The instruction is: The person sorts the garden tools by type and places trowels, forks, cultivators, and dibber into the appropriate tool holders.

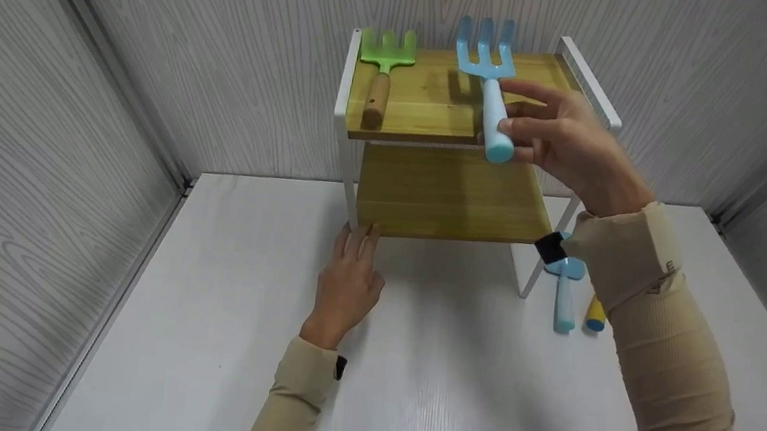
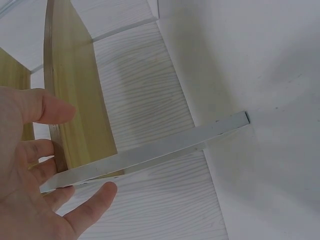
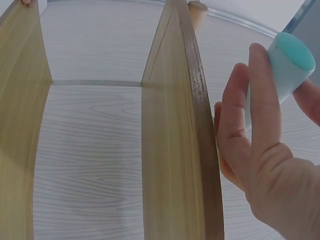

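Note:
My right hand (image 1: 567, 138) pinches the pale handle of a light-blue garden hand fork (image 1: 494, 106), its tines toward the back wall, over the top board of a two-tier wooden rack (image 1: 456, 194) with white metal side frames. In the right wrist view, the handle's turquoise end (image 3: 296, 52) shows between thumb and fingers, beside the top board's edge. A green hand fork (image 1: 386, 54) with a wooden handle lies on the top board's left side. My left hand (image 1: 346, 293) touches the rack's left front leg (image 2: 155, 150) at the lower board's corner, fingers extended on both sides of the leg.
On the white table (image 1: 262, 302), right of the rack, lie a light-blue tool (image 1: 566, 296) and a yellow handle (image 1: 596, 313) with a blue end, both partly hidden by the right sleeve. Wood-grain panels (image 1: 265, 56) enclose the back and sides.

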Demonstrator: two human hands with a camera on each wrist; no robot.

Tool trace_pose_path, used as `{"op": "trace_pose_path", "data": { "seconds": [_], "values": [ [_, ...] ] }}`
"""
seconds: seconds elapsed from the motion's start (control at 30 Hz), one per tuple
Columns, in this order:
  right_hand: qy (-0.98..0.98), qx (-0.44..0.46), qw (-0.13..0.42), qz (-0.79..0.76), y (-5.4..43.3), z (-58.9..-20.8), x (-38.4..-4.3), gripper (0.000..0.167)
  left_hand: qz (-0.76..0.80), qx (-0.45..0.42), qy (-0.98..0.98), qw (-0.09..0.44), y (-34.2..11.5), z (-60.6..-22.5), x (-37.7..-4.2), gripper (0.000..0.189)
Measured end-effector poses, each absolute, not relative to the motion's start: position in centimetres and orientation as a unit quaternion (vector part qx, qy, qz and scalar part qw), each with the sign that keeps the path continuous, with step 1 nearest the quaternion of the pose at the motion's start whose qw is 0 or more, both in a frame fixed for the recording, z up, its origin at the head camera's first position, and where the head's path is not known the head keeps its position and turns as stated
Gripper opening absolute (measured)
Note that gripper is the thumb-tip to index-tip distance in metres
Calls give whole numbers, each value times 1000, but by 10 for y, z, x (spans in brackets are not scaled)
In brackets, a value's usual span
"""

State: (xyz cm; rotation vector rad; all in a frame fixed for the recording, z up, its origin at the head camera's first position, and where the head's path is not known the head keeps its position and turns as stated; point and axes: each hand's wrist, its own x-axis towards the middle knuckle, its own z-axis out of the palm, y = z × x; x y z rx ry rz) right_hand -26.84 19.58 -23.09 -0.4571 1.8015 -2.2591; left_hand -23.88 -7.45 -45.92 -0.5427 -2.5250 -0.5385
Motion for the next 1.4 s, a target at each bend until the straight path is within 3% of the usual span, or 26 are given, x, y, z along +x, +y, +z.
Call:
{"op": "trace_pose_path", "data": {
  "seconds": [1.4],
  "values": [
    [696,-89,138,-699,169,-215,-302,61,-206,-195,-932,225,-75,-460,-238,67]
  ]
}}
